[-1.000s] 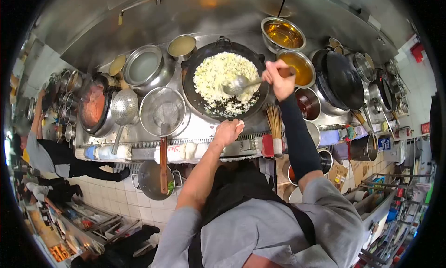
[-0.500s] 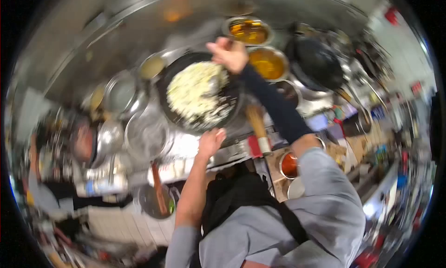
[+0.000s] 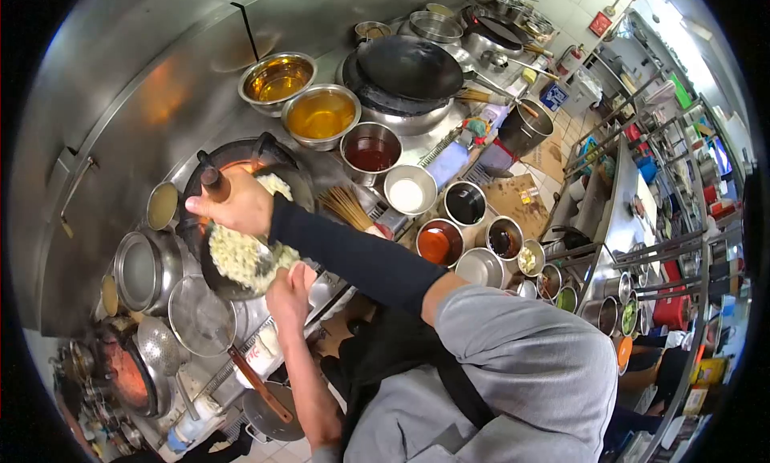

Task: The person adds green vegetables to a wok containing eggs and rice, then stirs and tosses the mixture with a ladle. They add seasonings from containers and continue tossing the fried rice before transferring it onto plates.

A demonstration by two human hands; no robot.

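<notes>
A black wok [image 3: 301, 192] holds a pale, chopped, rice-like food [image 3: 237, 258]. The wok sits partly off its dark burner ring, with an orange glow showing beside it. My right hand [image 3: 241, 202] is above the wok, wrapped round the wooden handle [image 3: 215, 184] of a ladle. The metal bowl of the ladle [image 3: 262, 258] lies in the food. My left hand [image 3: 289, 296] is closed at the near rim of the wok; its fingertips are partly hidden.
Metal bowls of amber liquid [image 3: 322, 116] stand behind my right arm, near a second wok [image 3: 409, 66]. Sauce pots [image 3: 439, 242] and a bamboo brush [image 3: 345, 208] are to the right. A wire strainer [image 3: 202, 315] and a perforated ladle [image 3: 163, 347] lie left.
The view has swung to the right and sharpened. My right hand now reaches across the wok and hides part of it. The wok has shifted toward me relative to the burner.
</notes>
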